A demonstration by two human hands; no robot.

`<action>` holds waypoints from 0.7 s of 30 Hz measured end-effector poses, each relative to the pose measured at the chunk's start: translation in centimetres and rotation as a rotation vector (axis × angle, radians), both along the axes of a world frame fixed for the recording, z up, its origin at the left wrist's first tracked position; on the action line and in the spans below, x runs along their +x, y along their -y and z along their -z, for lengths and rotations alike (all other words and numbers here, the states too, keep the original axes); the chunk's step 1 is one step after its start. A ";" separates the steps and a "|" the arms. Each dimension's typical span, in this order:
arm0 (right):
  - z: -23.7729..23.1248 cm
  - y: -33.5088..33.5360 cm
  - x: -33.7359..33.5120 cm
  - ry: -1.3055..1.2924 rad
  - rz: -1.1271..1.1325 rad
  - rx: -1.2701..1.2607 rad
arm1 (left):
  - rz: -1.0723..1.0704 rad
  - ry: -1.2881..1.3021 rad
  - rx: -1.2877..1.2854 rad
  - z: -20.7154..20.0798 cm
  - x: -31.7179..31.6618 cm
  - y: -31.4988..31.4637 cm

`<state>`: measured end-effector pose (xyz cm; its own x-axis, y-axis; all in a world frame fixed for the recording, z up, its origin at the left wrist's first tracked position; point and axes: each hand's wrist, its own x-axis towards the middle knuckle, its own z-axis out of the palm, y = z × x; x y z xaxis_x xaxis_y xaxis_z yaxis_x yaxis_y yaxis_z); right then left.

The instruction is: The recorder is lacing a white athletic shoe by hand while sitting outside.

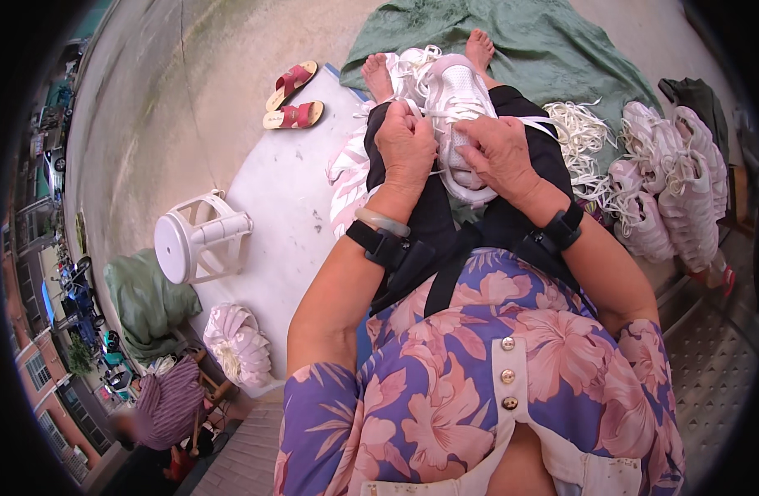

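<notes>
A white and pale pink sneaker lies between my thighs, its toe pointing away from me. My left hand is closed at the shoe's left side, pinching a white shoelace that crosses to the eyelets. Over the lacing area on the right, my right hand is closed with thumb and fingers pressed together on the lace; the exact grip is partly hidden by the fingers. A loose lace end stretches right from beside this hand. More pale sneakers lie against my left leg.
A heap of white laces lies right of my legs, beside several stacked sneakers. Green cloth spreads under my feet. At left are red sandals, a white stool and bundled shoes. Another person sits lower left.
</notes>
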<state>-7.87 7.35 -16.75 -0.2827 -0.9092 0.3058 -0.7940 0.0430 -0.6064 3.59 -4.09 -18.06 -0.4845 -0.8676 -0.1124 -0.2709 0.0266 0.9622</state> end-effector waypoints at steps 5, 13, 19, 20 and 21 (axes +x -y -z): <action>0.8 0.6 0.6 0.066 0.094 0.053 | -0.058 0.017 -0.154 0.7 0.0 -0.2; 0.7 1.1 1.2 0.071 0.152 0.071 | 0.021 0.049 -0.489 -0.9 -0.2 -0.7; 0.8 1.0 1.1 0.168 0.163 0.096 | 0.049 0.130 -0.516 -0.1 0.2 -0.2; 0.9 1.0 1.2 0.172 0.166 0.081 | 0.034 0.108 -0.416 -0.1 0.4 -0.3; 1.0 1.0 1.2 0.175 0.169 0.065 | 0.018 0.086 -0.317 0.0 0.4 -0.4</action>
<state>-6.64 6.34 -17.75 -0.4756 -0.8608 0.1810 -0.6557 0.2097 -0.7253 4.04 -3.71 -18.02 -0.5001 -0.8575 0.1206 -0.3476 0.3264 0.8790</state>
